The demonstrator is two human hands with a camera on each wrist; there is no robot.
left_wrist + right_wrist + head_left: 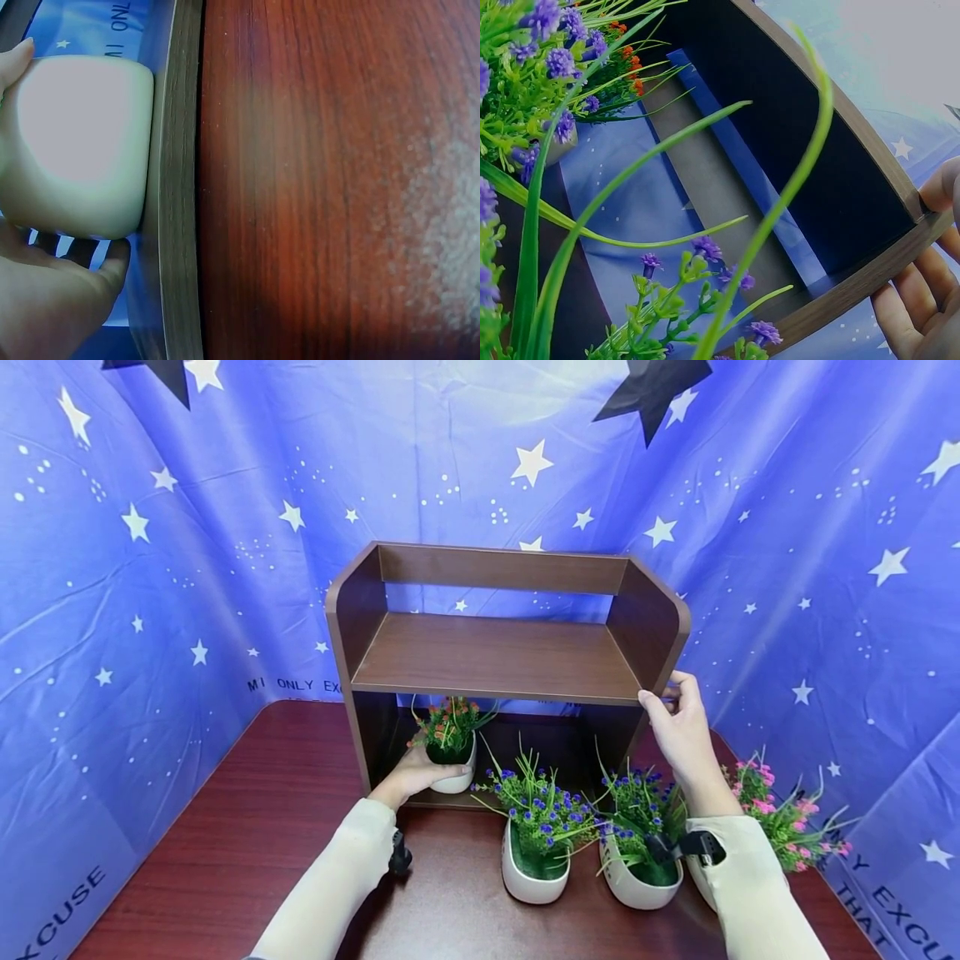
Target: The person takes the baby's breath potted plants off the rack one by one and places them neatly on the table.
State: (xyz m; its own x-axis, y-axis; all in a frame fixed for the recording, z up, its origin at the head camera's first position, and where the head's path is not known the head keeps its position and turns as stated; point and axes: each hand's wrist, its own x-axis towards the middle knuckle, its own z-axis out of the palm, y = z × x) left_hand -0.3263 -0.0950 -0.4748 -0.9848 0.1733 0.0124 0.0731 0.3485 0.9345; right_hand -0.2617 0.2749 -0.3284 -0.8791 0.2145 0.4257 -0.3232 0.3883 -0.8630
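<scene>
A dark brown two-tier wooden shelf [487, 656] stands on the table. My left hand [416, 773] grips a white pot of orange-red flowers [456, 778] inside the lower compartment, near its left wall. In the left wrist view the pale pot [79, 142] sits between thumb and fingers, close to the shelf's bottom front edge [181, 187]. With my right hand [682, 727] I hold the front edge of the shelf's right side panel. The right wrist view shows my thumb on one side of that panel [870, 281] and the fingers on the other.
Two white pots of blue-purple flowers [536, 881] [641, 893] stand on the table before the shelf's right half. A pot of pink flowers [787, 818] is partly behind my right forearm. A blue star-patterned cloth [225, 568] hangs behind and around the table [285, 777].
</scene>
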